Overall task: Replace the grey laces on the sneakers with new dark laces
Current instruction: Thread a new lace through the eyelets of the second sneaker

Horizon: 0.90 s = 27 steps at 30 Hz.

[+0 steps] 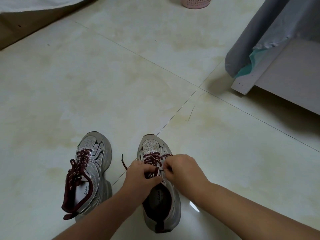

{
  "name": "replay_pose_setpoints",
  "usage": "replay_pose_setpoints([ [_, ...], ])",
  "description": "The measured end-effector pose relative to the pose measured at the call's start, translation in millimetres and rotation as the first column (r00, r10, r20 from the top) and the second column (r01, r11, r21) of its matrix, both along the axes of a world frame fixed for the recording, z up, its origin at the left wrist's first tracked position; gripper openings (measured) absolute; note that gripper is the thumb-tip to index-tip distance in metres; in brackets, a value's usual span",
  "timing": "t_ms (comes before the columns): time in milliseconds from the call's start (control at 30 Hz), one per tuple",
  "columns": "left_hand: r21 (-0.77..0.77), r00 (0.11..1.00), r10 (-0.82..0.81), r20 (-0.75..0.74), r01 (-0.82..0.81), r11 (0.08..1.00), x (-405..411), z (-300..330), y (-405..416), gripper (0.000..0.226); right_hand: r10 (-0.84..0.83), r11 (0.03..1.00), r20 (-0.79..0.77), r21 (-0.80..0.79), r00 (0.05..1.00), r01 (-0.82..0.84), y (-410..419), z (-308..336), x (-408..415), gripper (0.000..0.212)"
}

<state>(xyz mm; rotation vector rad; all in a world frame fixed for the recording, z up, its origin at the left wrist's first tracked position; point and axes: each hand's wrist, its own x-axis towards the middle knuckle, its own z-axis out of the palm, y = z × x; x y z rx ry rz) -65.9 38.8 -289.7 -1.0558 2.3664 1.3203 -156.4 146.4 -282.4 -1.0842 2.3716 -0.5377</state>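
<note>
Left hand (141,175) and right hand (183,168) pinch the dark lace (153,159) over the right sneaker (159,187) on the floor (121,84) — apparently at the top eyelets — where slack could loosen the crossings; beyond, the free lace tip (123,159) may fray.

Two grey sneakers were seen side by side on the pale tiled floor (121,75), toes pointing away; the left sneaker (91,172) was already laced with a dark maroon lace (78,168); over the right sneaker (159,196) both hands were held close together, the left hand (141,176) pinching the dark lace (152,159) and the right hand (183,168) curled on it near the upper eyelets; one lace end (123,161) stuck out leftwards; a pink basket (196,2) stood far off; grey-covered furniture (270,37) stood at the right.
</note>
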Motion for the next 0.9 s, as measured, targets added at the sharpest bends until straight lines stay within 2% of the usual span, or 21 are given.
replay_pose_setpoints([
  [100, 0.016, 0.999, -0.045, -0.022, 0.045, 0.999, 0.7, 0.6, -0.4, 0.024, 0.176, 0.982, -0.078, 0.09, 0.981, -0.169, -6.6, 3.9, -2.0, 0.01],
  [200, 0.195, 0.999, -0.013, -0.047, 0.022, 0.981, 3.5, 2.7, -8.5, 0.029, 0.249, 0.966, -0.1, 0.103, 0.963, -0.239, -11.9, 0.1, -4.5, 0.019],
  [233, 0.185, 0.997, -0.048, -0.058, 0.058, 0.981, 4.3, 1.6, -11.5, 0.029, 0.236, 0.97, -0.119, 0.091, 0.964, -0.226, -12.3, -2.7, -4.6, 0.018],
  [300, 0.004, 0.987, -0.156, -0.047, 0.156, 0.988, 3.8, -2.1, -12.9, 0.022, 0.172, 0.985, -0.134, 0.054, 0.976, -0.166, -11.8, -6.1, -3.6, 0.016],
  [400, -0.18, 0.994, -0.108, -0.035, 0.1, 0.979, 1.5, -6.8, -5.9, 0.011, 0.088, 0.996, -0.017, 0.004, 0.996, -0.088, -10.6, -5.6, -8.5, 0.005],
  [467, -0.173, 0.997, -0.065, -0.052, 0.055, 0.983, 1.5, -8.4, -3.7, 0.002, 0.081, 0.996, 0.073, -0.037, 0.994, -0.079, -8.9, -4.1, -14.2, 0.005],
  [500, -0.157, 0.996, -0.057, -0.071, 0.045, 0.987, 1.4, -7.9, -3.5, 0.005, 0.082, 0.995, 0.073, -0.057, 0.994, -0.078, -7.1, -5.3, -16.1, 0.006],
  [600, -0.165, 0.99, -0.076, -0.117, 0.056, 0.985, 3.1, -10.2, -5.5, 0.035, -0.009, 0.985, -0.102, -0.175, 0.995, -0.009, 0.4, -13.6, -8.4, 0.012],
  [667, -0.196, 0.987, -0.11, -0.118, 0.086, 0.977, 3.0, -10.6, -5.1, 0.037, -0.087, 0.974, -0.123, -0.221, 0.989, 0.059, 6.0, -14.1, 3.9, 0.013],
  [733, -0.206, 0.983, -0.134, -0.129, 0.106, 0.973, 3.3, -12.2, -5.0, 0.039, -0.08, 0.982, -0.184, -0.183, 0.98, 0.046, 10.3, -18.0, 13.1, 0.014],
  [800, -0.204, 0.979, -0.156, -0.133, 0.127, 0.971, 3.8, -15.4, -7.1, 0.042, -0.052, 0.992, -0.159, -0.124, 0.986, 0.033, 10.3, -18.8, 12.9, 0.009],
  [900, -0.238, 0.973, -0.197, -0.123, 0.164, 0.957, 5.3, -18.8, -6.9, 0.021, 0.041, 0.995, -0.209, -0.076, 0.977, -0.058, 4.8, -14.7, 7.6, 0.007],
])
